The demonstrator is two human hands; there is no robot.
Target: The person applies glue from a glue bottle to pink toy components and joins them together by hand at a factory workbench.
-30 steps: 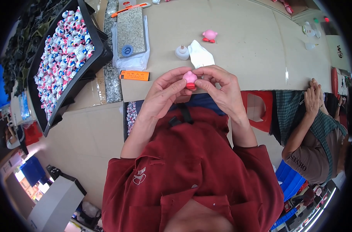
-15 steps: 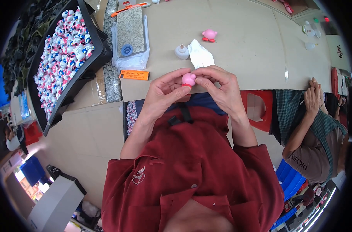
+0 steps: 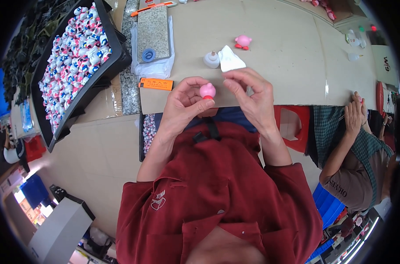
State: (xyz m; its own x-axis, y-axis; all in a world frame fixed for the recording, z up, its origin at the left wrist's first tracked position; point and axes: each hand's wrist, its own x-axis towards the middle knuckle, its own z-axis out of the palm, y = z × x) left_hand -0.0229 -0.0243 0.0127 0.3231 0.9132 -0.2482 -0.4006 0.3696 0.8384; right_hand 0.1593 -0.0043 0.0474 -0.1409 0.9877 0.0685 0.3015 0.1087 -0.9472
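My left hand pinches a small round pink figurine with a red base between thumb and fingers, just above the table's near edge. To its right, my right hand is apart from the figurine, fingers curved and thumb separated from them. A small pale patch shows under its fingers, too indistinct to name. Beyond the hands stand a white squeeze bottle with a narrow tip and a folded white cloth. Farther back, a second pink figurine stands on red feet.
A black tray heaped with small white, pink and blue figures is at left. Beside it lie a stone slab, a blue cap, an orange box and an orange-handled knife. A co-worker's hands are at right.
My right hand has let go of the pink figurine and moved right, away from it. My left hand still holds the figurine, which is now turned more upright.
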